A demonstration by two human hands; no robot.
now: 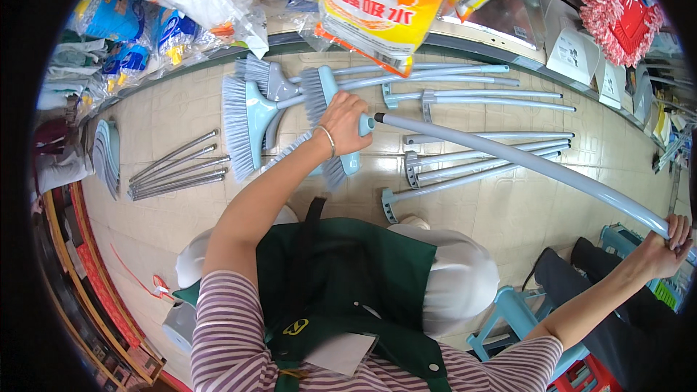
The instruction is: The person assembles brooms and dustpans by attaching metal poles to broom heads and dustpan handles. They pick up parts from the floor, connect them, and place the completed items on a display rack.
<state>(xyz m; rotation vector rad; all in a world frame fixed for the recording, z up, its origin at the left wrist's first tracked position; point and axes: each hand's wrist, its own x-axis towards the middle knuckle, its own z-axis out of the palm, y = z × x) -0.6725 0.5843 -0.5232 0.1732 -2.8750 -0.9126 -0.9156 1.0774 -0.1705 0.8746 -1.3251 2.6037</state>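
Over floor: left hand (347, 125) grips broom head (341, 163); right hand (671, 236) grips pole (523, 162).

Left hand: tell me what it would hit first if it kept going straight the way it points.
The left hand, gripping a broom head, points up the picture. Going straight on, it would likely first meet the pale blue handles lying on the tiled floor, then the orange mop package. Depth is unclear.
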